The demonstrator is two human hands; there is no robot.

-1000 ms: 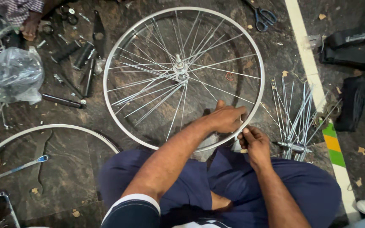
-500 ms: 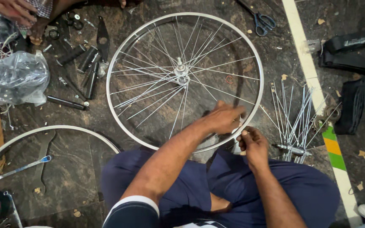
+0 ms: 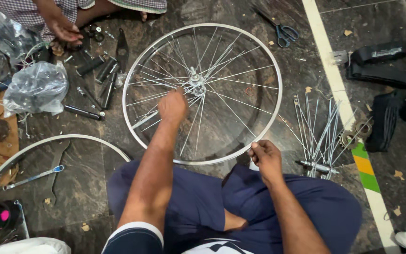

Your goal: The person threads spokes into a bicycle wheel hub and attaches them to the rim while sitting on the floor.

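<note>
On the floor before your knees lies the wheel, flat, its rim near your lap. Your left hand has left the rim's near edge, where it rested a second ago, and now reaches in over the spokes just beside the hub; its fingers are curled, and whether they grip a spoke cannot be told. Your right hand stays at the near rim, fingers pinched at it. Work has shifted from rim to hub. Loose spokes lie to the right; another person's hand sorts tools at upper left.
</note>
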